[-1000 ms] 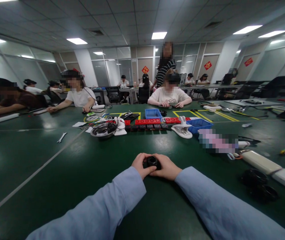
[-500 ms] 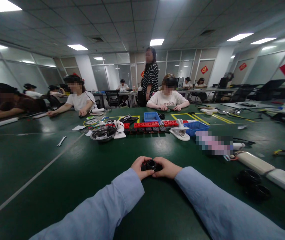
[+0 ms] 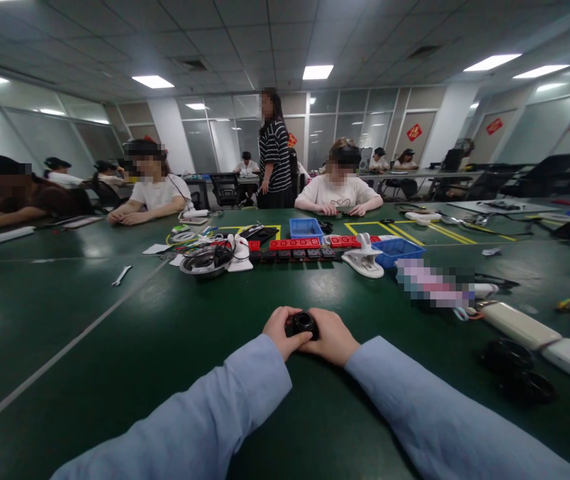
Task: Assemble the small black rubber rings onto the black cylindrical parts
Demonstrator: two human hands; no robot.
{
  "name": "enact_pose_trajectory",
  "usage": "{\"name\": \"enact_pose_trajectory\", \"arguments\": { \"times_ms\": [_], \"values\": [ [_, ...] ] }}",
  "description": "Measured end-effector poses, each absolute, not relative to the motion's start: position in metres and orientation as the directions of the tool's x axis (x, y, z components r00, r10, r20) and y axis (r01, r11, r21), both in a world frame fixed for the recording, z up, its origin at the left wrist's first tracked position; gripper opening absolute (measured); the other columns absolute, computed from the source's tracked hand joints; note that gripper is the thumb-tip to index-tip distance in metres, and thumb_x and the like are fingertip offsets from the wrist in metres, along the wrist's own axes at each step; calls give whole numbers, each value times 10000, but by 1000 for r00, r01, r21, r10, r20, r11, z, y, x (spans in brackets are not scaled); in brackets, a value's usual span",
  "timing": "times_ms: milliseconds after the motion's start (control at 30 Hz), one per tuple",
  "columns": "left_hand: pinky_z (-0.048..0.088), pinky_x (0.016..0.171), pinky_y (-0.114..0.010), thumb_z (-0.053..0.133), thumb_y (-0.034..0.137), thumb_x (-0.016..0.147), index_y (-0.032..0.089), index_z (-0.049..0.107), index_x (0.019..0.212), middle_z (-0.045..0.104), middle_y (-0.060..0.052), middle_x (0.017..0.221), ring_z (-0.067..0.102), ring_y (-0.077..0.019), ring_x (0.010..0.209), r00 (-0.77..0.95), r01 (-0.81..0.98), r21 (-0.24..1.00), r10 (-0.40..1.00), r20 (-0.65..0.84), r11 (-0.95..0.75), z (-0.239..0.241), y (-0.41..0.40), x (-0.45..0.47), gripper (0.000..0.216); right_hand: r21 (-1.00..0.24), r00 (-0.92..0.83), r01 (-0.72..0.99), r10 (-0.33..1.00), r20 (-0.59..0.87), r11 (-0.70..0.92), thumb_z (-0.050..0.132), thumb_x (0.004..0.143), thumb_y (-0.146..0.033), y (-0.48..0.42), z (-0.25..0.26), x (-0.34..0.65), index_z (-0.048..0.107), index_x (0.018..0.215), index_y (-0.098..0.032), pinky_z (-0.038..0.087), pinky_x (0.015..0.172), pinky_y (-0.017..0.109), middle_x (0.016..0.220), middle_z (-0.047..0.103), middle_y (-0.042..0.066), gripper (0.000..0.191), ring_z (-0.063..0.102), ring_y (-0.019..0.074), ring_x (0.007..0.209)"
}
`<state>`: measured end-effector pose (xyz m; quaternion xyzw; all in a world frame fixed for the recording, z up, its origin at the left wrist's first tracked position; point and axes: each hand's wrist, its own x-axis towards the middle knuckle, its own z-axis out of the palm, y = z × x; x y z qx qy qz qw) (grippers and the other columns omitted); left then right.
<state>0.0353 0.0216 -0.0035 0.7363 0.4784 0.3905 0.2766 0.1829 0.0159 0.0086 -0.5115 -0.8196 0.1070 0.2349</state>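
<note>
Between my two hands is a small black round part with a hole in its top point(image 3: 304, 323), held low over the green table point(image 3: 205, 373); whether it touches the tabletop I cannot tell. My left hand point(image 3: 279, 331) grips it from the left, thumb across the near side. From the right, my right hand point(image 3: 333, 337) closes round it, its thumb meeting the left one. Fingers cover most of the part's sides. Off to the right lie two more black ring-shaped parts, a farther one point(image 3: 507, 355) and a nearer one point(image 3: 529, 387), both blurred.
Ahead stand red and black power strips point(image 3: 295, 244), a white clamp point(image 3: 363, 259), blue trays point(image 3: 305, 228) and a metal bowl of cables point(image 3: 207, 260). A wrench point(image 3: 121, 276) lies left. Right is a long white bar point(image 3: 522, 323). Co-workers sit across; a person in stripes point(image 3: 273, 157) stands behind.
My right hand has closed further round the black part, its fingers covering more of it. The standing person has moved left. A co-worker at left has brought their hands together. The view shifted slightly.
</note>
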Motion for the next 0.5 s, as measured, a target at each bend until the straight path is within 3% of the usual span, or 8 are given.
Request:
{"name": "enact_pose_trajectory", "arguments": {
  "times_ms": [133, 267, 500],
  "values": [
    [407, 670, -288, 659, 236, 573, 166, 535, 945, 530, -37, 869, 503, -176, 793, 374, 428, 794, 884, 280, -432, -6, 29, 29, 399, -614, -531, 554, 807, 259, 562, 667, 555, -352, 23, 9, 193, 496, 1056, -173, 376, 758, 316, 970, 566, 55, 559, 516, 206, 877],
    [404, 693, -294, 667, 253, 573, 172, 529, 977, 542, -46, 905, 507, -183, 819, 426, 395, 806, 865, 264, -441, -9, 32, 25, 434, -766, -638, 406, 755, 153, 498, 655, 577, -229, 29, 11, 201, 555, 968, -149, 402, 741, 289, 904, 585, 32, 412, 536, 181, 839],
    [397, 668, -287, 677, 230, 555, 152, 543, 957, 540, -49, 861, 494, -172, 774, 382, 424, 786, 876, 294, -449, -8, 28, 27, 431, -872, -630, 354, 775, 45, 339, 644, 568, -208, 29, 12, 203, 557, 873, -126, 403, 665, 253, 794, 573, 2, 328, 525, 143, 738]
  ]
}}
